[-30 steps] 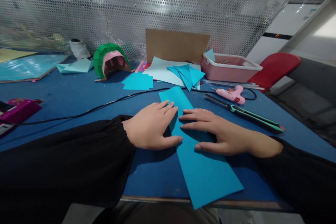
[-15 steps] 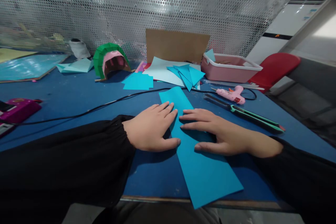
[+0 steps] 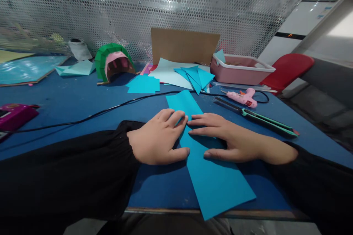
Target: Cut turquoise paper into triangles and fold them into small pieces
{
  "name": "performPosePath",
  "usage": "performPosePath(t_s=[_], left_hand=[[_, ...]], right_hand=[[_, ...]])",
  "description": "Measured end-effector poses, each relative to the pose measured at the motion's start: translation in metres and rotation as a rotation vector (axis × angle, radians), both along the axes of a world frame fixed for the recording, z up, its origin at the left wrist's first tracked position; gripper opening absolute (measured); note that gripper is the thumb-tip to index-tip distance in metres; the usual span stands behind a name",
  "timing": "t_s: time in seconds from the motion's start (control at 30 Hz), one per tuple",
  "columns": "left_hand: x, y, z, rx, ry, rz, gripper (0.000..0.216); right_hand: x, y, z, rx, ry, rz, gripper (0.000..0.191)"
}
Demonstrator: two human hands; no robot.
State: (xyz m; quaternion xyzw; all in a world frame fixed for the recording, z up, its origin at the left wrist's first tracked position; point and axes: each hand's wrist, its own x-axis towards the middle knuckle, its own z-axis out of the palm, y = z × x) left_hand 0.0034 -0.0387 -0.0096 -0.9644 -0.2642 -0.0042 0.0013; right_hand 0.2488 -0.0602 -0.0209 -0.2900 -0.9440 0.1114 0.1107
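Observation:
A long strip of blue paper (image 3: 217, 180) lies slantwise in front of me, its near end poking over the table edge and its far end curving up slightly. My left hand (image 3: 160, 136) rests at the strip's left edge, fingers bent with the tips on the paper and the thumb apart. On the right part of the strip lies my right hand (image 3: 228, 136), fingers stretched and spread, thumb flat on the paper. Neither hand grips anything. A green-handled utility knife (image 3: 267, 121) lies beyond my right hand, near a pink glue gun (image 3: 244, 97).
Behind the strip are blue paper squares (image 3: 143, 84), folded blue triangles (image 3: 194, 75), a white sheet (image 3: 168, 71) and a cardboard panel (image 3: 184, 46). A pink basket (image 3: 242, 71) stands back right, a green paper arch (image 3: 100, 64) back left. A black cord (image 3: 110, 110) crosses the table (image 3: 68, 97).
My left hand's fingers have bent, and their tips have drawn nearer my right fingertips. My right hand and the blue strip have stayed nearly still.

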Motion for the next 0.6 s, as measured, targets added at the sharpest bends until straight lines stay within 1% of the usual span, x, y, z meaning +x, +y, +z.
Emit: performPosePath(t_s=[0.07, 0.13, 0.27, 0.43, 0.53, 0.6], left_hand=[[0.0016, -0.0024, 0.0007, 0.020, -0.013, -0.023, 0.065], [0.0032, -0.0041, -0.0003, 0.035, -0.017, -0.019, 0.062], [0.0045, -0.0055, -0.0060, 0.027, -0.023, 0.011, 0.068], [0.0045, -0.0061, -0.0067, -0.063, 0.021, 0.098, 0.077], [0.0042, -0.0036, -0.0039, -0.030, 0.010, 0.097, 0.076], [0.0037, 0.0001, -0.0032, 0.016, -0.022, 0.083, 0.069]], right_hand=[[0.0005, 0.0011, -0.0007, 0.000, -0.006, 0.000, 0.054], [0.0013, 0.0019, -0.0016, -0.001, -0.012, -0.003, 0.055], [0.0023, 0.0025, -0.0028, -0.003, -0.021, -0.008, 0.054], [0.0023, 0.0020, -0.0026, -0.008, -0.025, -0.011, 0.054], [0.0020, 0.0017, -0.0026, -0.011, -0.021, -0.010, 0.054], [0.0018, 0.0013, -0.0024, -0.014, -0.017, -0.013, 0.054]])
